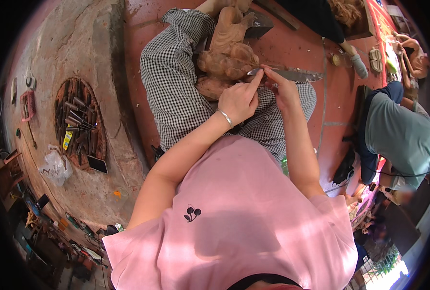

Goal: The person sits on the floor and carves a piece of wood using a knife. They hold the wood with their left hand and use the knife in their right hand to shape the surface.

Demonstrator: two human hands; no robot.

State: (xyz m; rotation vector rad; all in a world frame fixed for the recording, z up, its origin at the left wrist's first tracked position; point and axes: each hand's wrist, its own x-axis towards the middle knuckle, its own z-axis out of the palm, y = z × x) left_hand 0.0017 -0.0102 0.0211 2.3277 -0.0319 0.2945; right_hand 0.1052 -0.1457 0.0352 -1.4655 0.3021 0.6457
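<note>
A brown wooden carving (pixel 229 58) with rounded, lumpy shapes lies between my legs, which are in checkered trousers. A small carving tool (pixel 254 71) with a shiny metal blade touches its right side. My right hand (pixel 282 88) is closed around the tool's other end, so its handle is hidden. Coming from the left, my left hand (pixel 241 99) has its index finger stretched to the blade and its other fingers curled under. Behind the right hand, a long grey, flat strip (pixel 299 76) lies across by my knee; its kind is unclear.
On the stone slab (pixel 113 198) at left, an oval tray (pixel 96 145) holds several carving tools. A phone (pixel 97 164) and a plastic bag (pixel 56 166) lie beside it. A person in a grey-green shirt (pixel 393 130) sits at right; another person's foot (pixel 359 66) rests on the tiled floor.
</note>
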